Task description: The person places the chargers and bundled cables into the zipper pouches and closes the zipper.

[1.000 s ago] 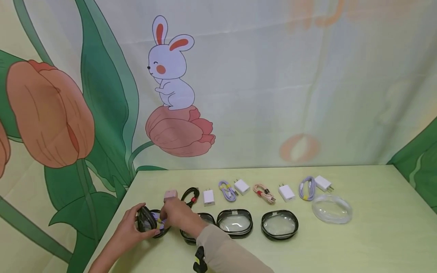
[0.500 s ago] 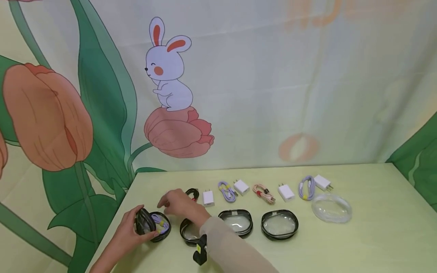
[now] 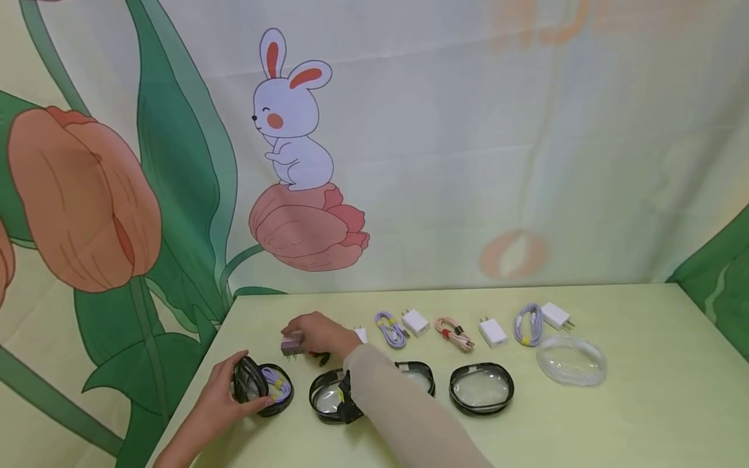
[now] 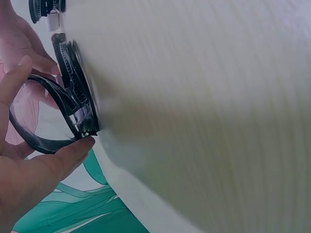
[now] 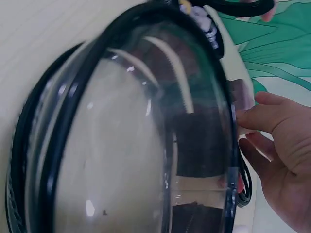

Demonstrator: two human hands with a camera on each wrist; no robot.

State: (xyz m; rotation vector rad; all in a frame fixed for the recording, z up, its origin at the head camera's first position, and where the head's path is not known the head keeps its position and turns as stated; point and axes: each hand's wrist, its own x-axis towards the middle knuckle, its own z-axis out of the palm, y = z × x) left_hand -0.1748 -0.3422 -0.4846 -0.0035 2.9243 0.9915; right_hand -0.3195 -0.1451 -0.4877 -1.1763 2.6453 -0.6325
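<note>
My left hand (image 3: 219, 403) holds up the lid (image 3: 248, 380) of a small round clear case with black zip edging at the table's left. A purple cable (image 3: 277, 382) with a yellow tie lies inside it. In the left wrist view, thumb and fingers span the lid's black rim (image 4: 46, 147). Just behind the case, my right hand (image 3: 323, 335) pinches a pinkish wall charger (image 3: 291, 344), prongs pointing down, above the table. A black cable (image 3: 318, 358) is mostly hidden beneath that hand; its coil shows in the right wrist view.
Several similar clear cases stand in a row to the right, including one case (image 3: 482, 388) and another (image 3: 325, 396) under my right forearm. Behind them lie white chargers (image 3: 494, 333), purple cables (image 3: 391, 329) and a pink cable (image 3: 454, 334). A clear round case (image 3: 571, 361) sits far right.
My right hand has left the open case, reached back and lifted the pinkish charger, now turned prongs down. The left hand keeps holding the lid in place.
</note>
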